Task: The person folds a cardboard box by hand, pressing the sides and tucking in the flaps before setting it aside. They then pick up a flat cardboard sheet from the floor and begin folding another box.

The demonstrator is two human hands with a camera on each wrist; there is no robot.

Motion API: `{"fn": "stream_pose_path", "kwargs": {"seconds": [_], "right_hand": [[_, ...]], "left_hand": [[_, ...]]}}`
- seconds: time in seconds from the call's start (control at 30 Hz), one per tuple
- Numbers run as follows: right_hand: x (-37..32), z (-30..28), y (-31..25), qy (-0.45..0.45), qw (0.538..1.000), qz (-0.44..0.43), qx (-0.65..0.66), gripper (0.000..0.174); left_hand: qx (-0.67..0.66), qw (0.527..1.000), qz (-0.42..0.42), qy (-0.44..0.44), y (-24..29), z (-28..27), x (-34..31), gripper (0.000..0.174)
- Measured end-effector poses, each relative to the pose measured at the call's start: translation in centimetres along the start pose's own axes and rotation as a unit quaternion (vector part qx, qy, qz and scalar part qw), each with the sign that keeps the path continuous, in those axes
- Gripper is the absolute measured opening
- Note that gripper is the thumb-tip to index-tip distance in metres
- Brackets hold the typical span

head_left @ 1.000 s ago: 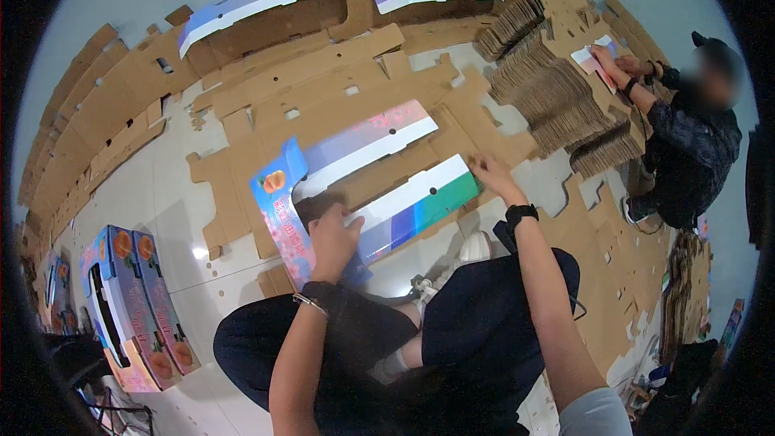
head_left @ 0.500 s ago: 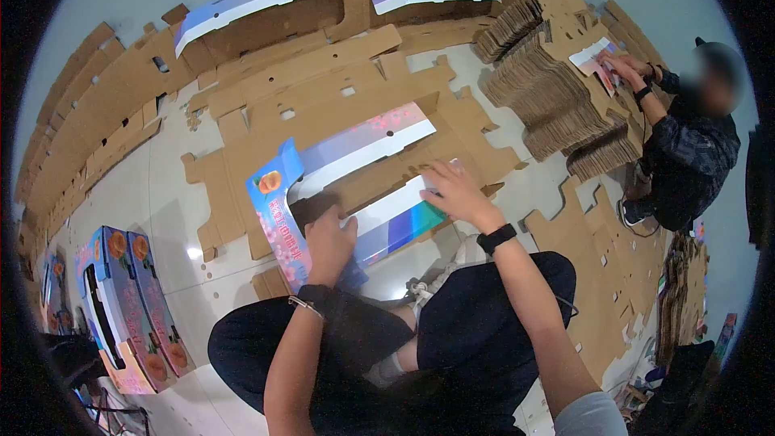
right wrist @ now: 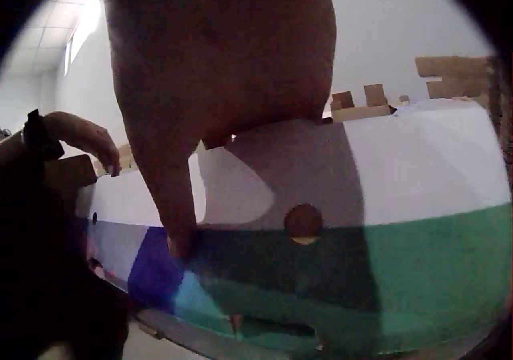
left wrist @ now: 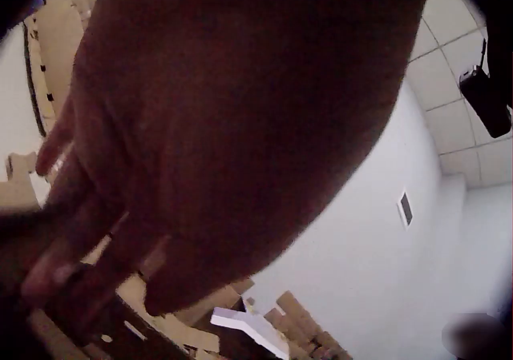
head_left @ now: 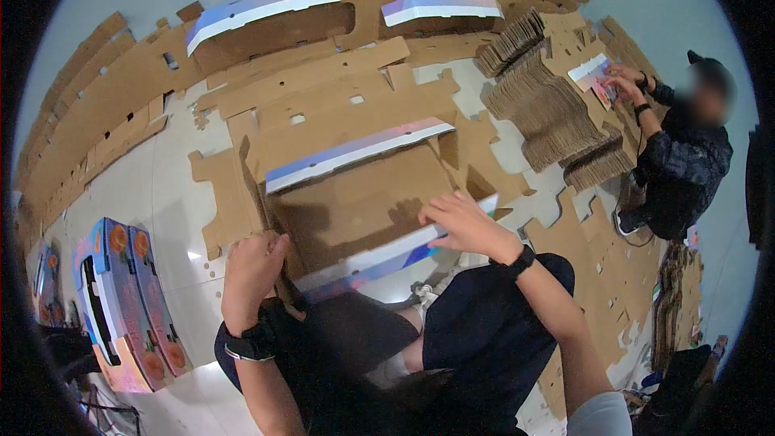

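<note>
A cardboard box (head_left: 363, 202) lies in front of me, its plain brown inside facing up. White strips edge its printed long sides. At its left end my left hand (head_left: 254, 270) curls its fingers over the raised brown end panel (head_left: 270, 230). The palm (left wrist: 240, 136) fills much of the left wrist view, with the fingertips partly in shadow. My right hand (head_left: 468, 226) grips the near long side (right wrist: 425, 216). Its thumb presses the outer purple and green print while the fingers reach over the white edge, hidden behind it in the right wrist view.
Finished-looking peach-print boxes (head_left: 129, 299) stand at the left. Flat cardboard sheets (head_left: 597, 274) cover the floor. Stacked cardboard (head_left: 549, 105) rises at the right, where another person (head_left: 678, 145) handles a printed piece (head_left: 593, 77). Two part-printed boxes (head_left: 274, 32) stand along the back.
The blue peach-print end panel has swung outward to the left with my left hand, uncovering the box's inside. My right hand has moved from the right corner inward along the near side.
</note>
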State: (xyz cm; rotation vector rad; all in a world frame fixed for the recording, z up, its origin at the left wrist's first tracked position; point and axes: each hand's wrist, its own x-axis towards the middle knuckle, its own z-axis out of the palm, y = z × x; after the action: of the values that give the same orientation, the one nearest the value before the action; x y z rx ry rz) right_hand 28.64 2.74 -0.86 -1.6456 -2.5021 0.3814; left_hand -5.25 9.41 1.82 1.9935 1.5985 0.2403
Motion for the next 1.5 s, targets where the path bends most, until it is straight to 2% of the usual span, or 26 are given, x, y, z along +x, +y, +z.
{"fn": "stream_pose_path", "kwargs": {"seconds": [0.07,0.17,0.27,0.3,0.37,0.4,0.47,0.5,0.57,0.63,0.67,0.73,0.77,0.8,0.87,0.9,0.97,1.07,1.1,1.17,1.2,1.27,1.33,1.4,1.47,1.5], "right_hand": [[-0.8,0.3,-0.3,-0.108,0.993,0.000,0.042,0.034],[-1.7,3.1,0.1,-0.171,0.984,-0.041,-0.030,0.028],[-1.8,0.8,-0.1,-0.128,0.991,-0.035,0.018,0.027],[-2.0,-0.1,0.4,-0.084,0.994,-0.066,-0.002,0.026],[-1.6,-4.0,-0.4,-0.110,0.991,-0.029,-0.072,0.025],[-1.4,-6.3,-1.3,-0.133,0.982,0.009,-0.135,0.025],[-0.9,-11.3,-3.8,-0.054,0.983,-0.026,-0.176,0.030],[-0.5,-13.3,-4.1,-0.024,0.974,-0.045,-0.222,0.033],[0.2,-16.9,-4.9,0.006,0.961,-0.064,-0.268,0.037],[0.4,-19.9,-6.2,0.103,0.933,-0.086,-0.335,0.037],[0.2,-20.6,-6.5,0.106,0.931,-0.087,-0.337,0.037],[-0.2,-21.9,-6.8,0.143,0.896,-0.088,-0.411,0.036],[-0.5,-22.1,-6.8,0.143,0.895,-0.084,-0.415,0.038],[-1.1,-22.0,-6.7,0.145,0.893,-0.085,-0.418,0.038],[-2.4,-21.2,-6.3,0.100,0.916,-0.067,-0.383,0.039],[-2.8,-20.4,-6.5,0.098,0.926,-0.061,-0.360,0.039],[-4.3,-18.1,-6.3,0.077,0.939,-0.033,-0.334,0.039],[-8.0,-13.6,-4.1,0.047,0.969,0.037,-0.240,0.040],[-10.3,-11.1,-2.4,-0.003,0.969,0.023,-0.248,0.039],[-13.1,-5.9,-0.6,-0.094,0.963,0.020,-0.251,0.039],[-13.7,-4.2,-0.5,-0.133,0.960,0.033,-0.245,0.038],[-13.8,-2.7,-1.3,-0.139,0.962,0.063,-0.227,0.038],[-13.0,-1.8,-1.4,-0.147,0.963,0.091,-0.207,0.039],[-12.5,-0.2,-1.6,-0.171,0.966,-0.003,-0.192,0.046],[-11.6,2.1,-1.9,-0.169,0.964,-0.014,-0.205,0.046],[-11.3,2.8,-2.0,-0.172,0.960,-0.028,-0.217,0.047]], "left_hand": [[0.033,0.996,0.012,0.076,-0.5,-0.3,-0.2,0.032],[0.066,0.996,0.034,0.053,-0.3,-0.2,-0.4,0.032],[0.071,0.996,0.027,0.057,-1.3,-0.5,-0.9,0.029],[0.067,0.995,0.028,0.061,-1.5,-0.7,-0.9,0.029],[-0.038,0.987,0.013,0.155,-1.8,-1.1,-0.9,0.026],[-0.042,0.987,0.015,0.157,-2.0,-1.7,-0.8,0.026],[-0.111,0.950,-0.042,0.289,-2.7,-3.4,-0.4,0.024],[-0.113,0.949,-0.040,0.291,-3.4,-4.0,-0.2,0.024],[-0.326,0.883,-0.024,0.337,-5.3,-5.0,0.2,0.027],[-0.359,0.863,0.011,0.356,-7.8,-4.8,1.2,0.027],[-0.391,0.841,0.043,0.372,-8.4,-4.6,1.5,0.027],[-0.405,0.816,0.021,0.412,-8.5,-4.1,1.9,0.028],[-0.417,0.791,-0.004,0.448,-8.5,-4.2,1.9,0.029],[-0.419,0.788,-0.002,0.450,-8.5,-4.4,1.8,0.029],[-0.555,0.713,-0.026,0.428,-8.6,-5.3,1.5,0.030],[-0.556,0.710,-0.022,0.431,-8.8,-5.4,1.6,0.030],[-0.680,0.613,0.036,0.402,-9.3,-5.1,1.9,0.034],[-0.676,0.649,0.010,0.348,-9.0,-5.4,-0.8,0.030],[-0.676,0.650,0.016,0.347,-8.7,-5.2,-0.7,0.030],[-0.664,0.661,-0.075,0.340,-8.4,-4.7,0.3,0.037],[-0.665,0.662,-0.070,0.338,-7.8,-4.6,0.1,0.037],[-0.584,0.763,-0.066,0.267,-6.6,-4.3,-0.8,0.043],[-0.572,0.783,-0.023,0.243,-6.3,-3.7,0.1,0.045],[-0.557,0.802,0.021,0.216,-6.6,-2.8,0.4,0.048],[-0.500,0.848,0.041,0.171,-6.8,-2.1,0.5,0.048],[-0.497,0.849,0.047,0.173,-7.0,-1.3,0.7,0.048]]}}
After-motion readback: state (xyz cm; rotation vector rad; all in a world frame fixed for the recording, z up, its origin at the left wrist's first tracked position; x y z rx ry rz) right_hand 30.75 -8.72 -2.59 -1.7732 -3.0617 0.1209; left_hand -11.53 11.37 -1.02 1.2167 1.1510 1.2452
